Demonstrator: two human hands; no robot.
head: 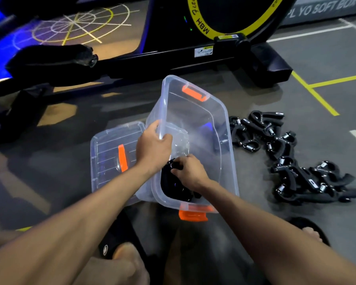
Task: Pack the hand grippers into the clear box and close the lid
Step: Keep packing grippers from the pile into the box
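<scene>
The clear box (224, 153) with orange latches stands tilted on the floor in front of me. My left hand (153, 145) grips its left rim. Inside the box at the near end, my right hand (188, 171) holds a black hand gripper (173, 186) that lies among other black grippers there. The clear lid (107, 153) with an orange handle lies flat on the floor left of the box. Several more black hand grippers (292, 159) with steel springs lie in a loose pile on the floor to the right.
A black exercise machine (173, 56) with a yellow-ringed wheel stands just beyond the box. My feet in black sandals (119, 239) are at the near edge. Yellow and white lines (314, 93) mark the grey floor at right.
</scene>
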